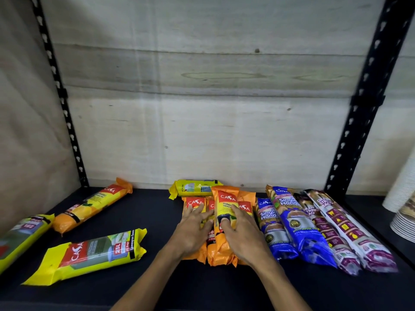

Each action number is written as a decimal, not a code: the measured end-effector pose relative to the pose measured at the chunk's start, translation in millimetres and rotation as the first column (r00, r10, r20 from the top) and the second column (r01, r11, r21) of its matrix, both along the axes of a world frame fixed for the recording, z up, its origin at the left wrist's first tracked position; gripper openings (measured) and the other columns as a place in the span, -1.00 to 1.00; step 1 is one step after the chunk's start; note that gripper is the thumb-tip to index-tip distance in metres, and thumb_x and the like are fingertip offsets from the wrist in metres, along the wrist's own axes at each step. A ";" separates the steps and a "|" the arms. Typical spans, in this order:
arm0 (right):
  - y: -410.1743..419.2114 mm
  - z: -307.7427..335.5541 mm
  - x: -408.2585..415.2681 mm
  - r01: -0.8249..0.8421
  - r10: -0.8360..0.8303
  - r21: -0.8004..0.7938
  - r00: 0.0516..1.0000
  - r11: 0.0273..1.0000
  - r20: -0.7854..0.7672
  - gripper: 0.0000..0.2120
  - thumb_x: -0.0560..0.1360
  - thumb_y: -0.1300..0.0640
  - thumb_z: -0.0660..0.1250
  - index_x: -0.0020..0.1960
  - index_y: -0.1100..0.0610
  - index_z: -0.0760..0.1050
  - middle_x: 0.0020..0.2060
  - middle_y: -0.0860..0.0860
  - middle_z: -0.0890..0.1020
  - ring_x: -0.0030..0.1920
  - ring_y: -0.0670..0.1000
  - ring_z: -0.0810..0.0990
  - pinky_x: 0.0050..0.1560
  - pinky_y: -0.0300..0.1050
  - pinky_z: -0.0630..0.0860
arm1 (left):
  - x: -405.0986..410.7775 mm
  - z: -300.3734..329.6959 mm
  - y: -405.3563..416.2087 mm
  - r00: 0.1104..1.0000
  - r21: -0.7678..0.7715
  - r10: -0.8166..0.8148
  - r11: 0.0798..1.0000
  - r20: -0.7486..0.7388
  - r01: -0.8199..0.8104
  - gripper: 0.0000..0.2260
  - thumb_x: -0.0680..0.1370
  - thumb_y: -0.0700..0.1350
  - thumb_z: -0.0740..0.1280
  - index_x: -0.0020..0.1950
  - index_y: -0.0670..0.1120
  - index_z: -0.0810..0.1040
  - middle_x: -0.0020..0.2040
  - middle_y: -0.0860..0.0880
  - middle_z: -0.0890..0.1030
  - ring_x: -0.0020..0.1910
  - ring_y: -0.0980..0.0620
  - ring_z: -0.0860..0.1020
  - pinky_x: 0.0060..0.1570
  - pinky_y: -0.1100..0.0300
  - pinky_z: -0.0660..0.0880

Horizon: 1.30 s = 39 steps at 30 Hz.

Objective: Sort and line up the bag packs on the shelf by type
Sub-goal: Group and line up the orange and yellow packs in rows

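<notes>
Both hands, fingers spread flat on glossy crinkled orange packs, dark matte shelf

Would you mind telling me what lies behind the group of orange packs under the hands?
A yellow pack lies crosswise against the back wall; the orange packs cover its near edge.

Bare shelf between yellow pack and orange packs
</notes>
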State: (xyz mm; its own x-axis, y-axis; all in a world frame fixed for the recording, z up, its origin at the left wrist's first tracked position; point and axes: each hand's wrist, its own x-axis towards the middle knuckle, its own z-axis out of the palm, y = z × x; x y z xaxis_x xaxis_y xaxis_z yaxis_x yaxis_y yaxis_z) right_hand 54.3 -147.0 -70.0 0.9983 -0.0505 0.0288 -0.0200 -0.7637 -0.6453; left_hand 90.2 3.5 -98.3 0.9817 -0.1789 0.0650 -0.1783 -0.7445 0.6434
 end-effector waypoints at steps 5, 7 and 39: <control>0.2 -0.5 0.6 0.004 -0.004 0.001 1.000 1.000 -0.001 -0.41 0.63 -0.15 0.12 0.60 -0.04 0.06 0.56 -0.01 0.21 0.55 0.04 0.14 0.46 0.18 0.29 | -0.8 -0.6 0.3 1.000 -0.026 0.005 1.000 -0.002 -0.005 -0.58 0.66 0.07 0.13 0.53 0.15 0.25 0.61 0.11 0.04 0.59 0.00 -0.18 0.53 -0.12 -0.08; 0.3 0.9 0.7 0.001 -0.001 -0.010 1.000 1.000 -0.001 -0.41 0.63 -0.15 0.12 0.60 -0.02 0.07 0.55 -0.01 0.22 0.54 0.04 0.17 0.46 0.15 0.30 | -0.9 0.9 0.3 1.000 -0.040 0.003 0.999 -0.005 -0.003 -0.59 0.65 0.08 0.13 0.52 0.15 0.26 0.61 0.10 0.04 0.59 0.00 -0.18 0.53 -0.12 -0.07; 107.2 -25.5 15.6 -0.148 0.194 -0.439 0.979 0.886 0.063 -0.44 0.68 -0.05 -0.04 0.62 0.07 -0.06 0.61 0.16 -0.07 0.60 0.19 -0.15 0.58 0.08 -0.16 | 27.4 22.8 244.6 0.826 0.552 0.538 0.643 0.166 -0.530 -0.43 0.56 0.16 0.24 0.55 0.14 0.17 0.45 -0.07 0.40 0.39 -0.17 0.33 0.29 -0.08 0.34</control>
State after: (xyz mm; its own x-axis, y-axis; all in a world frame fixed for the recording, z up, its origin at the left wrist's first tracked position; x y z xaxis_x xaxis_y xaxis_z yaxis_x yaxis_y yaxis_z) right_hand 69.9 -39.8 -95.4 0.9807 0.1610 0.1105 0.1838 -0.9521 -0.2445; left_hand 117.5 248.1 -75.4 0.9184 0.3779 0.1176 0.3698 -0.9252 0.0848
